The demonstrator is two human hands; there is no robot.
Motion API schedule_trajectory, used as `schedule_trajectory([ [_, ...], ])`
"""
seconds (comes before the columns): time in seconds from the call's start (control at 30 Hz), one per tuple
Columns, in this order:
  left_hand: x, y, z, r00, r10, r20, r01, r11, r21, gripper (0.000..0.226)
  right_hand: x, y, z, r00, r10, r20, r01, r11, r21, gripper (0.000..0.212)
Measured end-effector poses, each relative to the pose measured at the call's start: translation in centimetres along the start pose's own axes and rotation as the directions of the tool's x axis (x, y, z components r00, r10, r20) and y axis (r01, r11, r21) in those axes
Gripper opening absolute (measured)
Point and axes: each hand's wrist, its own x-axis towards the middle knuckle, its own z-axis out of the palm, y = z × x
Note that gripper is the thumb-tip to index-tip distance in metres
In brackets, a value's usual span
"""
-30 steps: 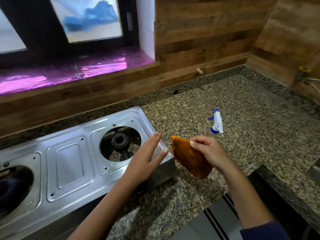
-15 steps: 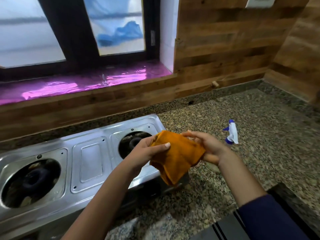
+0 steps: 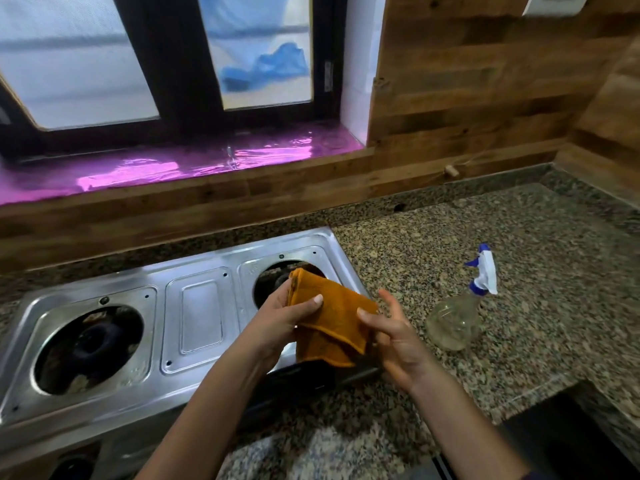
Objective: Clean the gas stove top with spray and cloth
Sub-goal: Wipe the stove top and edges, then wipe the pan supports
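Fingers [image 3: 308,304] of the left hand [image 3: 280,323] pinch the cloth [image 3: 332,327]; the right hand [image 3: 401,341] lies spread, gripping nothing. The desk [image 3: 485,216] bears the stove [image 3: 201,306]; the cloth, above its right burner [image 3: 273,279], looks soft, light, best bunched mid-fold.

No legible lettering on stove [image 3: 202,306] or spray bottle [image 3: 453,322].

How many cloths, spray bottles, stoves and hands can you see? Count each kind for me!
1 orange fabric cloth
1 clear plastic spray bottle with blue-and-white nozzle
1 silver steel two-burner gas stove
2 hands: left hand, right hand
Total: 5
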Motion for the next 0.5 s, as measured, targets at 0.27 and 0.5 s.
schedule_trajectory([
  [0.27, 0.6, -1.3, -1.0, 0.954, 0.151, -0.26, -0.088, 0.967, 0.24, 0.078, -0.6, -3.1, 1.0, 0.974, -0.211, 0.087, 0.228, 0.868, -0.442, 0.041],
  [0.5, 1.1, -1.3, -1.1, 0.936, 0.351, 0.011, -0.249, 0.641, 0.726, 0.074, 0.3, -3.3, 1.3, 0.965, -0.209, 0.161, 0.23, 0.366, -0.902, 0.087],
])
